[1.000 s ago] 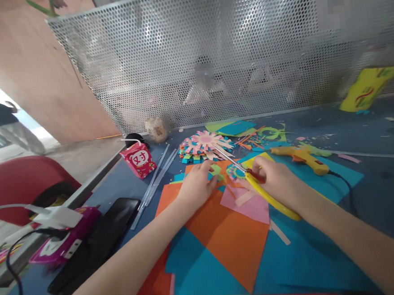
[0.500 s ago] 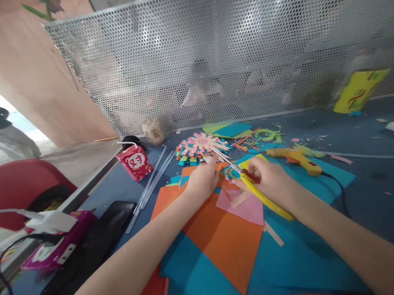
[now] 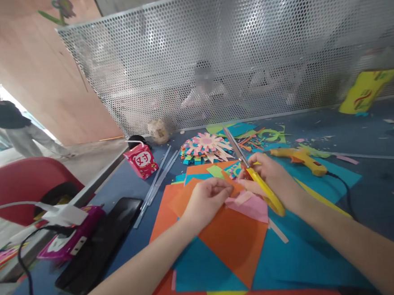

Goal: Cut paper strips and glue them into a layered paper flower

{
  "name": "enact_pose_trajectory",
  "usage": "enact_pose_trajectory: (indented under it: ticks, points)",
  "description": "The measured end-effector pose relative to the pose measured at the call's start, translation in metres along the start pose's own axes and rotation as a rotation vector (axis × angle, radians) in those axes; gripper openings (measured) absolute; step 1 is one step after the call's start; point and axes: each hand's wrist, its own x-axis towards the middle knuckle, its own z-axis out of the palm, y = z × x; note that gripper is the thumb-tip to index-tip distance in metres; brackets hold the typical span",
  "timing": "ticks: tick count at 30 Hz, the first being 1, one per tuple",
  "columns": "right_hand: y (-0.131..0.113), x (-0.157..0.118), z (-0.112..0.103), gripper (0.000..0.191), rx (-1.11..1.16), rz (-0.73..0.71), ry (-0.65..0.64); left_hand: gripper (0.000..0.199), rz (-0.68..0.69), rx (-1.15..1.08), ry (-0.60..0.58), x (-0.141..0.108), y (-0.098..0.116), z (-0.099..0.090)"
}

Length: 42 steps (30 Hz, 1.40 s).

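Note:
My right hand [image 3: 273, 180] is closed round yellow-handled scissors [image 3: 265, 190], whose metal blades point up and away, nearly together. Its fingertips sit beside the pink paper [image 3: 250, 209]. My left hand [image 3: 209, 198] is closed, thumb and fingers pinched at a piece of orange paper [image 3: 232, 181]; its exact hold is partly hidden. Below both hands lie a larger orange sheet [image 3: 235, 239] and blue sheets [image 3: 198, 268]. A pale paper strip [image 3: 279, 231] rests near the pink paper. Just beyond are fringed paper flowers [image 3: 206, 142] in pink, blue and orange.
A yellow glue gun [image 3: 300, 157] with a black cord lies to the right. On the left are clear glue sticks [image 3: 159, 181], a red drink carton [image 3: 142, 160], a black phone [image 3: 101, 246] and a purple power strip [image 3: 70, 237]. A perforated metal panel [image 3: 176, 45] borders the table.
My left hand has drawn back from the flowers to the orange paper. The scissors have swung more upright, away from the flowers and the left hand. The view has shifted slightly.

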Motion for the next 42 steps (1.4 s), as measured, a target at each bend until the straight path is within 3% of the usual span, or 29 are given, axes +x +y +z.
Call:
enact_pose_trajectory:
  ticks: [6, 11, 15, 21, 28, 31, 36, 42]
  points:
    - [0.003, -0.002, 0.004, 0.036, 0.022, -0.042, -0.014, 0.007, 0.164, 0.29, -0.068, -0.004, -0.003, -0.002]
    - [0.009, -0.005, 0.011, 0.031, 0.089, -0.083, -0.058, 0.004, 0.134, 0.256, -0.064, -0.006, -0.003, 0.0]
    - [0.01, -0.008, 0.012, 0.032, 0.126, -0.095, -0.099, 0.015, 0.151, 0.25, -0.104, -0.009, -0.004, -0.003]
    - [0.013, -0.007, 0.009, 0.033, 0.031, -0.1, -0.12, 0.011, 0.159, 0.29, -0.136, -0.011, -0.006, -0.006]
    - [0.005, -0.013, 0.009, 0.037, -0.054, -0.098, 0.125, 0.01, 0.138, 0.007, 0.023, -0.006, 0.002, -0.016]
    - [0.001, -0.014, 0.01, 0.034, -0.123, -0.076, 0.157, 0.012, 0.16, -0.187, 0.087, -0.005, 0.01, -0.022]
    - [-0.002, -0.018, 0.009, 0.023, -0.311, 0.012, -0.004, 0.013, 0.242, -0.394, 0.215, -0.004, 0.016, -0.029]
    - [-0.002, -0.02, 0.004, 0.022, -0.357, 0.047, -0.107, 0.014, 0.295, -0.283, 0.335, -0.004, 0.014, -0.033]
